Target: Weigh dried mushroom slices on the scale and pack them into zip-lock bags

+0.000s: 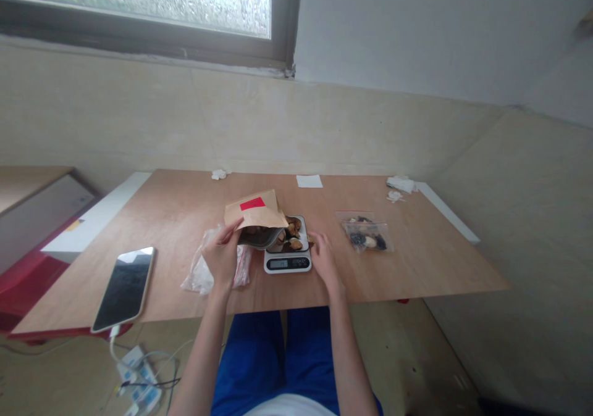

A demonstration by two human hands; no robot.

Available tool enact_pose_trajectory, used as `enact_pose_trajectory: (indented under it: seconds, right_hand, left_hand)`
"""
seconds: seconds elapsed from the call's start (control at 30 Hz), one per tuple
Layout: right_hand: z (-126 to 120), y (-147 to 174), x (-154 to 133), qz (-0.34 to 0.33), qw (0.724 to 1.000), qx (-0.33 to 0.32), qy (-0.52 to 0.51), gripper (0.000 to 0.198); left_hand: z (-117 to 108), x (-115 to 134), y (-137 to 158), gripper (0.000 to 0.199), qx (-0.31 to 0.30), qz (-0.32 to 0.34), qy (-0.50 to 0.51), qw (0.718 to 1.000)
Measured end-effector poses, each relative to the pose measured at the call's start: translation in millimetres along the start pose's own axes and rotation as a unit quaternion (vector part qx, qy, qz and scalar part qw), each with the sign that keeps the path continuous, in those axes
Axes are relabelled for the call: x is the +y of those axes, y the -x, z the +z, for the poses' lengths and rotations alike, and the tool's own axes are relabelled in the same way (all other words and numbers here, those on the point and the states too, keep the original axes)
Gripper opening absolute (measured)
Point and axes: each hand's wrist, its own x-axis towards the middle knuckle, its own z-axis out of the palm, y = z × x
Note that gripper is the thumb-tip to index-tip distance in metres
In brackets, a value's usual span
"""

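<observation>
My left hand [223, 252] grips a brown kraft paper bag [235, 211] with a red label [252, 203]. The bag lies tilted, its dark open mouth facing the scale. On the white digital scale [288, 265], brown dried pieces that look like mushrooms [294, 227] rest on the platform, partly covered by the bag. The display digits are too small to read. My right hand [324, 255] is at the scale's right edge with its fingers drawn together; a small tan piece [310, 239] shows at the fingertips.
Clear plastic bags [199, 271] lie under and beside my left wrist. To the right are zip bags with dark and pale pieces [369, 238]. A charging phone [125, 289] lies at the left edge. White paper [309, 181] and crumpled tissues [401, 184] sit along the back.
</observation>
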Motion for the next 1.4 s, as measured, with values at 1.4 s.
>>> enact_pose_trajectory:
  seconds: [1.4]
  right_hand:
    - [-6.9,11.2,29.7,0.053,0.979,0.037,0.196,0.032]
  left_hand:
    - [48.1,-12.5,-87.3,0.051,0.053,0.031,0.056,0.997]
